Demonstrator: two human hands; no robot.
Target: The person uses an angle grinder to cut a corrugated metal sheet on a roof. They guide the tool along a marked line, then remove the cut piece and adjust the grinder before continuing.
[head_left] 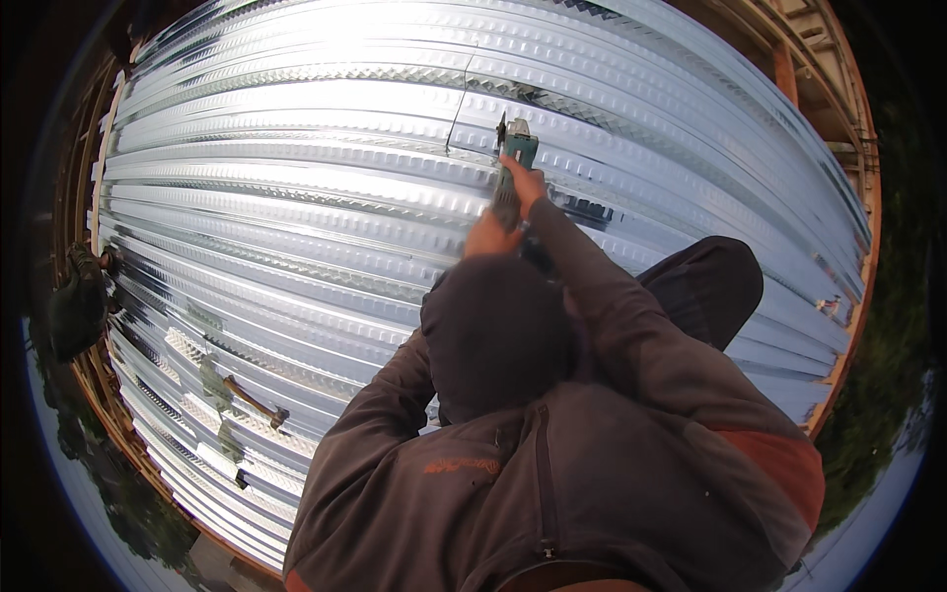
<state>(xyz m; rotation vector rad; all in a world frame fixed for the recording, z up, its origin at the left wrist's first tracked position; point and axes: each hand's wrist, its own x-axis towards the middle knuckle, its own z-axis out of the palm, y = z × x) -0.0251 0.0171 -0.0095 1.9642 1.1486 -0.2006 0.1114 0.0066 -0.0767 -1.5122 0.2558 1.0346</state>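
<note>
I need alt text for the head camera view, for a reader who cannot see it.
Both hands, left hand and right hand, grip a teal angle grinder against shiny corrugated metal decking. A hammer lies on the decking at lower left.

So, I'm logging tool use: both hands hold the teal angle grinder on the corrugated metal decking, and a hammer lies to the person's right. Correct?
Not quite. In the head view, the left hand and right hand do grip the grinder on the decking, but the hammer lies to the person's left.

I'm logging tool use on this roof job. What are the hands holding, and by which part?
Both the right hand and the left hand grip a teal angle grinder by its body, behind the head.
</note>
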